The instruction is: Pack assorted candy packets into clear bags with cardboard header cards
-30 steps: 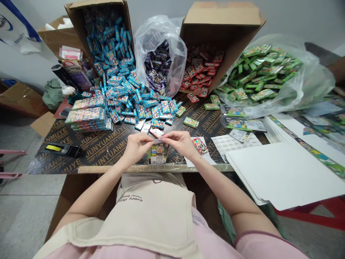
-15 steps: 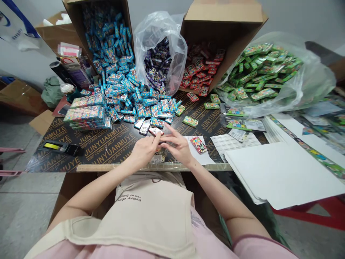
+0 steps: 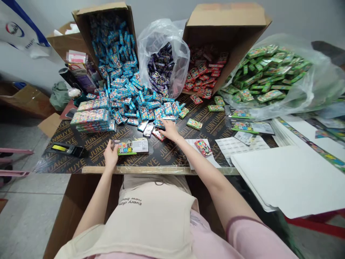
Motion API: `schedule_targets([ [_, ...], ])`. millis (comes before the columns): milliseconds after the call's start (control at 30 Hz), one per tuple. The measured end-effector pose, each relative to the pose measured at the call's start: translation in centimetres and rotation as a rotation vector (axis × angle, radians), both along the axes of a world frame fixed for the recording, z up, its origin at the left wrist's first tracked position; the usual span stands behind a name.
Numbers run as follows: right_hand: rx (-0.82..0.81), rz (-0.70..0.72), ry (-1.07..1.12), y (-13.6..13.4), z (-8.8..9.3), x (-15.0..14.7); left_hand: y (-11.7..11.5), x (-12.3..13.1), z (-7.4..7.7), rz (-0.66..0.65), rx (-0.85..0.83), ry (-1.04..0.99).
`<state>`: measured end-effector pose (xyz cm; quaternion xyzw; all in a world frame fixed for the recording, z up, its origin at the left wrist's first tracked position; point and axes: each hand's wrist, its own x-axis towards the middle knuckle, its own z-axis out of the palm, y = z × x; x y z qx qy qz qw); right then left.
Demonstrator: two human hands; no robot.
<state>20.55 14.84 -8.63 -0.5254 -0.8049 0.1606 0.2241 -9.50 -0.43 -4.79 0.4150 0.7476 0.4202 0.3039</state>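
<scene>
- The left hand is touching the end of a flat printed packet lying on the black plywood tabletop; I cannot tell whether it is gripping.
- The right hand is reaching onto small foil packets at the edge of the blue heap, its fingers together; any grip is hidden.
- A squared stack is sitting beside the heap, while most packets are lying loose in cardboard boxes and plastic bags.

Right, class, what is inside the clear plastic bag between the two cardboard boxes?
Small purple packets fill the clear plastic bag; anything beneath the top layer is covered.
</scene>
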Motion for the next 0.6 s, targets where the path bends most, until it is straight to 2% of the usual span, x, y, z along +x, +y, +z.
schedule_targets([
  [67,-0.002,0.028,-0.031,0.7,0.2,-0.3,-0.4,0.3,0.3,0.083,0.105,0.135],
  [133,0.013,0.094,0.029,0.5,0.5,-0.4,-0.3,1.2,1.1,0.075,0.177,0.022],
  [267,0.154,0.329,0.238,-3.0,2.1,-0.8,0.9,4.7,2.4,-0.066,0.041,-0.454],
  [400,0.223,0.523,0.322,-8.4,4.6,-0.9,1.7,8.9,2.4,-0.285,-0.223,-0.954],
  [433,0.22,0.515,0.324,-9.5,5.2,-0.6,1.7,9.7,2.3,-0.293,-0.235,-1.011],
  [500,0.183,0.435,0.337,-10.9,5.9,0.0,1.6,11.0,2.3,-0.249,-0.168,-0.998],
  [600,0.071,0.342,0.36,-11.5,6.1,1.0,1.5,11.8,2.5,-0.207,-0.087,-0.937],
])
